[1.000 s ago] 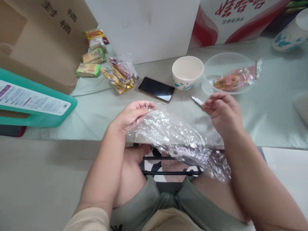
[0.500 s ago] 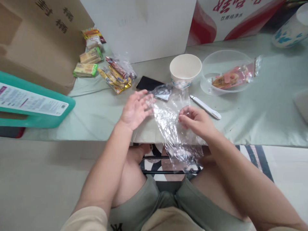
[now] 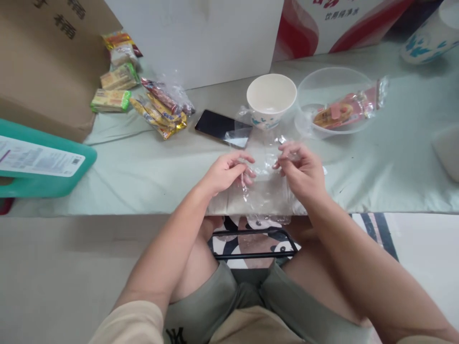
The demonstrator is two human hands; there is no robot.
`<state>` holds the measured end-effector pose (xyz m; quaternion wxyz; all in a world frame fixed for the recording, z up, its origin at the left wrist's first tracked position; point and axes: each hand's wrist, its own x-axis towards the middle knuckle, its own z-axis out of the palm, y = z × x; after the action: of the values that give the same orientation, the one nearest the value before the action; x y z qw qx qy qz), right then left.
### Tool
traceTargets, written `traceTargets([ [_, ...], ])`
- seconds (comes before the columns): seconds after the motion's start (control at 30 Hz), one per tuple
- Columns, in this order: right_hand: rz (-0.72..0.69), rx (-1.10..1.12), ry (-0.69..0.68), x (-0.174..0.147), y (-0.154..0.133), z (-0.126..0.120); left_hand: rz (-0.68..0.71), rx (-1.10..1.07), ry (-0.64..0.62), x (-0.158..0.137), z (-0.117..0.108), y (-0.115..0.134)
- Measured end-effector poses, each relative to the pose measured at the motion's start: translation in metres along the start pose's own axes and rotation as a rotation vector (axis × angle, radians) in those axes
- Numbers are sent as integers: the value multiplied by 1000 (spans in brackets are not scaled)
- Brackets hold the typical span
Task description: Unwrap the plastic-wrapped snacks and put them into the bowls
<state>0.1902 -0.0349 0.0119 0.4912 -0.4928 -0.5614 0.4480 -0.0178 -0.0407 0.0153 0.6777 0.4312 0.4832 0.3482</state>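
Observation:
A thin clear plastic bag (image 3: 267, 193) spreads over the front of the table between my hands, its lower end hanging past the edge. My left hand (image 3: 229, 172) is at the bag's left side, fingers curled with a shiny fold of plastic at them. Opposite it, my right hand (image 3: 304, 169) pinches the bag's right side between thumb and fingers. A black phone (image 3: 222, 126) lies just beyond, partly under the film. Behind the bag stands a white paper bowl (image 3: 271, 98). The white utility knife is almost wholly hidden by my right hand.
A clear plastic bowl (image 3: 304, 91) holds a pink snack packet (image 3: 346, 112). Several wrapped snacks (image 3: 163, 107) lie at left, near a brown carton (image 3: 46, 71) and a green-framed board (image 3: 68, 184). White boxes (image 3: 201, 43) line the back; a patterned paper cup (image 3: 425, 45) leans at far right.
My left hand has turned over, moved right and closed on the plastic. My right hand has shifted slightly right and up. The bag now lies flatter on the table, baring more of the phone.

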Motion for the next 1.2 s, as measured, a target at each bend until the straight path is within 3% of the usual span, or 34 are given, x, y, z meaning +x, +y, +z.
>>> traceTargets([
  [0.13, -161, -45, -4, 3, 2, -8, 122, -81, 35, 11, -7, 2],
  [0.4, 98, 89, -53, 10, 15, -14, 288, 5, 46, 18, -12, 10],
  [0.5, 107, 67, 17, 13, 15, -14, 323, 128, 93, 19, -12, 10],
  [0.63, 183, 202, 112, 14, 12, -14, 336, 249, 107, 21, -16, 6],
  [0.77, 195, 315, 60, 12, 13, -16, 337, 134, 87, 21, -22, 3],
  [0.9, 249, 217, -53, 7, 14, -14, 345, 30, 116, 16, -22, 5],
  [1.0, 225, 225, -64, 6, 13, -9, 275, -175, 94, 13, -17, 7],
  [1.07, 200, 269, -4, 8, 12, -7, 150, -275, 16, 13, -12, 8],
  [1.13, 208, 322, 35, 10, 11, -5, 6, -266, -36, 13, -6, 8],
  [1.2, 255, 358, -13, 12, 9, -6, -54, -202, -17, 14, -1, 8],
])
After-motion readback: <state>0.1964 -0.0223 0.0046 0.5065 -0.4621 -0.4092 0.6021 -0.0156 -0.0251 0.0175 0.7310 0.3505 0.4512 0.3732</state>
